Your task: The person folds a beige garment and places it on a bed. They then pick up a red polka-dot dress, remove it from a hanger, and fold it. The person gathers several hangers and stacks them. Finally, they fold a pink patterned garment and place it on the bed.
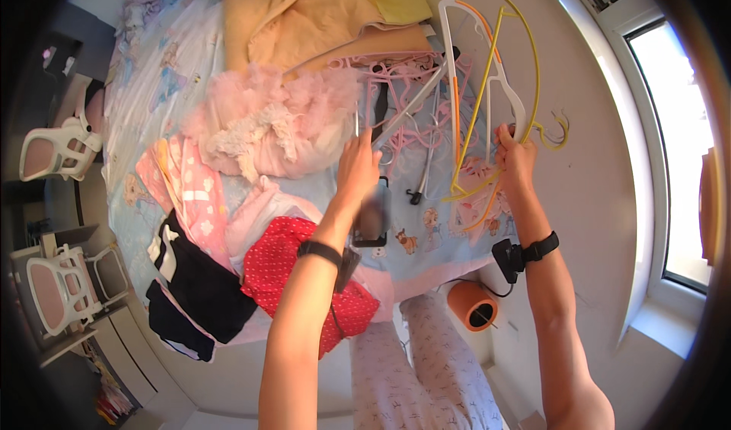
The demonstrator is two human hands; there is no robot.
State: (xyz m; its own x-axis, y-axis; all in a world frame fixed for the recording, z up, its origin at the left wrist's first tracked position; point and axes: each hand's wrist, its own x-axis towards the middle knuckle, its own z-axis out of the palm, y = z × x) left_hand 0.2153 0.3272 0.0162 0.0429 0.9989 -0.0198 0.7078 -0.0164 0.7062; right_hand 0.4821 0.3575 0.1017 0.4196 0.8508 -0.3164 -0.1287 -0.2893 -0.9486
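Note:
My right hand (517, 153) is closed around several clothes hangers, among them a white and orange hanger (456, 87) and a yellow hanger (534, 58), their hooks sticking out to the right. My left hand (361, 164) grips the end of a grey hanger (412, 101) that slants up to the right. Pink hangers (408, 78) lie in a tangle on the bed beyond my hands. A smartphone (371, 218) lies just below my left hand. To the left are a pink tulle garment (280, 127), a red dotted garment (280, 253) and black clothing (200, 281).
A yellow-orange blanket (320, 18) is heaped at the bed's far end. On the right, a wall and a window (674, 156) flank the bed. An orange cylindrical object (471, 304) stands beside my legs. White chairs (60, 150) stand at the left.

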